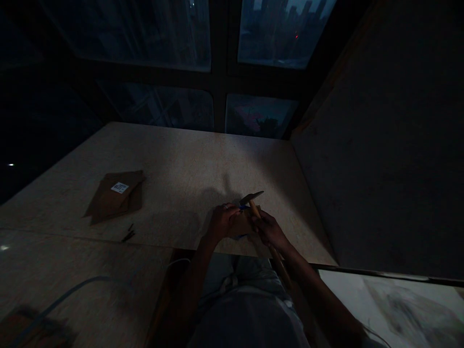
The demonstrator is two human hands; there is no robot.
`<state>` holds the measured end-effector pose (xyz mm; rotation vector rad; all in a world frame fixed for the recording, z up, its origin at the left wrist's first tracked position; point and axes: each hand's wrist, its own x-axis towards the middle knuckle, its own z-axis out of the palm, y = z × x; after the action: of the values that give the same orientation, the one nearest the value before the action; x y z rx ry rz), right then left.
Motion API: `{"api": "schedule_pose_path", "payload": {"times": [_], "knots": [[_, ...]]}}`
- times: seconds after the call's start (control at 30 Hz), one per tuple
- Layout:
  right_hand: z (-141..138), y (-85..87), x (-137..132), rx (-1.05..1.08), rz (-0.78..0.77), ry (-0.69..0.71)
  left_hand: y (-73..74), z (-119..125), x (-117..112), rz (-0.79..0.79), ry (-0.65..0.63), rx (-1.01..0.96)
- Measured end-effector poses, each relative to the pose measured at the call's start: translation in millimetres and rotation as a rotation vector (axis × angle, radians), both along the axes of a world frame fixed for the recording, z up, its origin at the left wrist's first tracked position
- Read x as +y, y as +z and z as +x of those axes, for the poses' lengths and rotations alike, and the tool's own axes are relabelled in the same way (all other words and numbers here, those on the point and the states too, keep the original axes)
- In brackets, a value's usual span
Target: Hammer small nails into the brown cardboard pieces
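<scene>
My right hand is wrapped round the wooden handle of a hammer, near its head. The metal head points across, a little above the brown piece, and the handle runs back under my forearm. Close to the hammer head, my left hand has its fingers pinched together; what they hold is too dark and small to make out. Beneath both hands lies a small brown flat piece with bits of blue at its edges. A ring-like glint shows on a left finger.
Brown flat sheets with a white label lie to the left on the pale counter. Several small dark pieces rest nearer the counter's seam. A pale cable curves at lower left. Dark windows stand behind, a wall at right.
</scene>
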<state>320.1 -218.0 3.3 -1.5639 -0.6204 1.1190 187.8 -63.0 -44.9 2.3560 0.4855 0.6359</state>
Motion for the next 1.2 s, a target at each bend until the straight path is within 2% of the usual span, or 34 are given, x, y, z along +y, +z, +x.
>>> {"api": "schedule_pose_path", "payload": {"times": [0.53, 0.7, 0.83, 0.97, 1.1, 1.2], "knots": [[-1.4, 0.9, -1.8, 0.015, 0.032, -0.013, 6.7, -2.8, 3.0, 0.001, -0.004, 0.056], [-2.6, 6.8, -8.6, 0.032, 0.034, -0.036, 15.2, -8.8, 6.5, 0.036, -0.013, 0.051], [-3.1, 11.5, -17.3, 0.042, 0.032, -0.074, 22.2, -14.2, 5.2, 0.066, 0.048, 0.043], [-6.5, 19.4, -26.6, 0.041, 0.031, -0.134, 23.0, -24.9, -0.1, 0.081, 0.087, -0.001], [-11.9, 29.3, -38.0, 0.048, 0.025, -0.183, 22.6, -48.8, -1.0, 0.07, 0.166, -0.098], [-16.6, 34.3, -47.4, 0.061, 0.016, -0.202, 21.3, -74.5, 5.8, 0.047, 0.323, -0.152]]}}
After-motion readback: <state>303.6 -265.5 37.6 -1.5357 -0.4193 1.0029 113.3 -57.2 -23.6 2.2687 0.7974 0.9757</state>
